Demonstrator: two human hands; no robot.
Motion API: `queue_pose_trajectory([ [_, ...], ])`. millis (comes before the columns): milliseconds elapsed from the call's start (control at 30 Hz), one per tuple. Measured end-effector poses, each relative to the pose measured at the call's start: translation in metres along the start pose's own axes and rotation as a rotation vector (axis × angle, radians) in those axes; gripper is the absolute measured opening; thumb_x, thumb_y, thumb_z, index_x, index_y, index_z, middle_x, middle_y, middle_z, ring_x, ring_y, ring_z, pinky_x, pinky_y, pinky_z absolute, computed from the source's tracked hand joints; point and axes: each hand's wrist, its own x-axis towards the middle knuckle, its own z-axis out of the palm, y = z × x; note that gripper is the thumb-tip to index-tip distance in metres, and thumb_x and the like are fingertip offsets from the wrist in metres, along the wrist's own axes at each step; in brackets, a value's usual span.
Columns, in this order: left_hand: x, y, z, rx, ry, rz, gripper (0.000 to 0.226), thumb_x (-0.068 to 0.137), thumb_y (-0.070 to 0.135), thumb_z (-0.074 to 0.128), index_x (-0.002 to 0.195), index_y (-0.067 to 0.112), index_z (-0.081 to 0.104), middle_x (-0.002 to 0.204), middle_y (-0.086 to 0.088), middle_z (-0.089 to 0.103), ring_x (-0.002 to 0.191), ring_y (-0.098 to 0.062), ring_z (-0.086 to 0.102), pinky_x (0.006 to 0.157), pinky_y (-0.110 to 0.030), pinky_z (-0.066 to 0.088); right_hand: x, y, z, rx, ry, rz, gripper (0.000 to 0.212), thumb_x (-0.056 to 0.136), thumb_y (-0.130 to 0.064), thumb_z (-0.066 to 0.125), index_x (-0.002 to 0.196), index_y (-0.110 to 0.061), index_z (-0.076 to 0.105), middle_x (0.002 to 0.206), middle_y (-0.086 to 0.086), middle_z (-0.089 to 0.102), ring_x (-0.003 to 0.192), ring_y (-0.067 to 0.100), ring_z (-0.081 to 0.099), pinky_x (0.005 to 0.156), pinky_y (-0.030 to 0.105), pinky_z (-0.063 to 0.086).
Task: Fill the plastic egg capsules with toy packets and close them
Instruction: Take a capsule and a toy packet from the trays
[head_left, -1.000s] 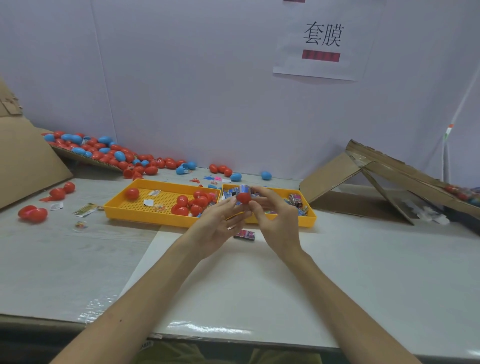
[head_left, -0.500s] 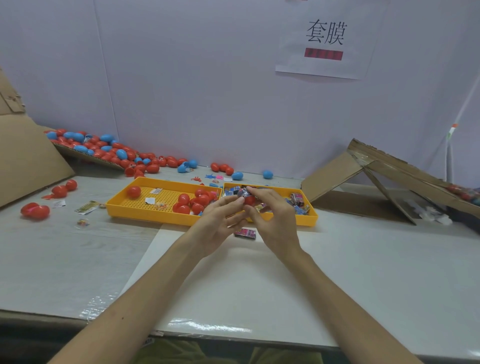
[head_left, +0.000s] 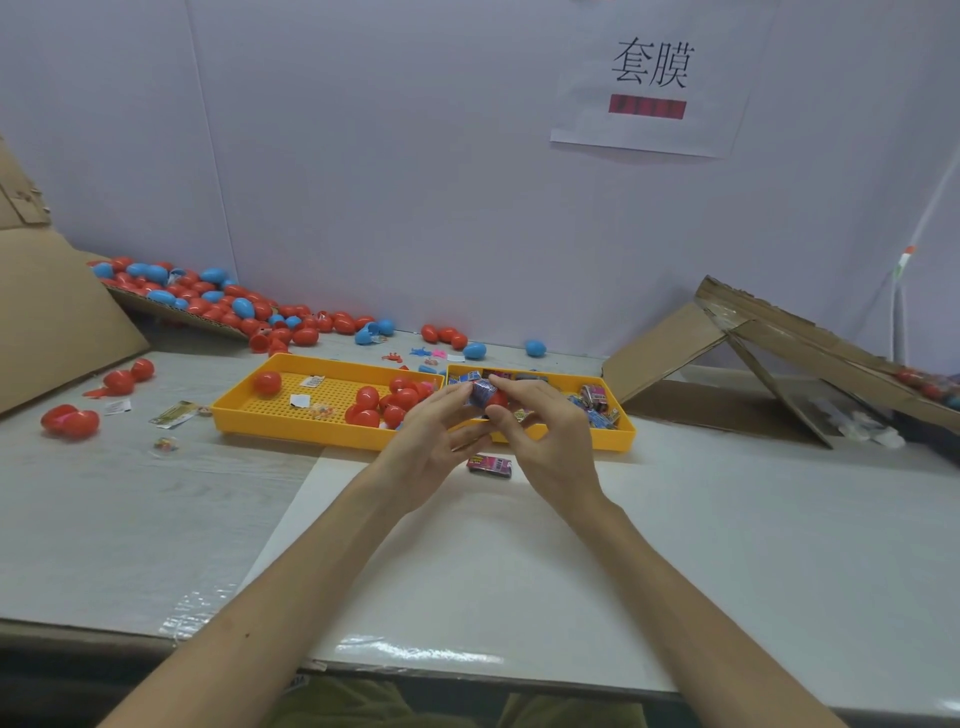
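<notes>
Both hands meet above the near edge of the yellow trays. My left hand (head_left: 434, 436) and my right hand (head_left: 545, 441) together pinch a red egg capsule half (head_left: 498, 399) with a blue-purple toy packet (head_left: 480, 393) sticking out of it. The left yellow tray (head_left: 270, 415) holds several red capsule halves (head_left: 387, 402). The right yellow tray (head_left: 621, 434) holds several toy packets (head_left: 597, 408). One pink packet (head_left: 489, 464) lies on the white mat below my hands.
A pile of red and blue eggs (head_left: 208, 301) lies along the back left on cardboard. Loose red eggs (head_left: 70, 421) and scraps sit at the left. A folded cardboard ramp (head_left: 753, 353) stands at the right. The white mat (head_left: 467, 561) covers the table in front.
The packet now sits turned against the red half between my fingertips, and both hands have drawn slightly closer together; the rest of the table is unchanged.
</notes>
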Motion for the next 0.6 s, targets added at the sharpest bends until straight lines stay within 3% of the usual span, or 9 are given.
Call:
queue_pose_trajectory([
  [133,-0.0003,0.0009,0.0003,-0.058,0.003,-0.009,0.031,0.101,0.031,0.059,0.128,0.015,0.063,0.120,-0.007,0.074,0.111,-0.022,0.072,0.084,-0.027,0.059,0.0007,0.0022,0.0004,0.008,0.018,0.007,0.036,0.089,-0.021,0.074,0.124,-0.012,0.071,0.105,0.000,0.075,0.086,0.007,0.064,0.074,0.010,0.050],
  [367,-0.0010,-0.0002,-0.0009,-0.124,-0.019,-0.032,0.024,0.102,0.024,0.056,0.120,0.011,0.066,0.121,-0.012,0.073,0.111,-0.024,0.071,0.091,-0.030,0.058,-0.0005,0.0069,0.0013,0.061,0.070,0.024,0.032,0.084,-0.016,0.079,0.114,-0.007,0.075,0.101,0.000,0.078,0.086,0.010,0.071,0.079,0.027,0.058],
  [600,-0.0014,-0.0001,0.0001,-0.138,0.013,-0.045,0.025,0.101,0.022,0.058,0.121,0.008,0.065,0.114,-0.011,0.075,0.107,-0.023,0.073,0.081,-0.029,0.061,-0.0015,0.0026,0.0005,0.028,0.084,-0.002,0.029,0.081,-0.013,0.082,0.108,-0.004,0.077,0.099,0.004,0.078,0.095,0.004,0.069,0.083,0.015,0.055],
])
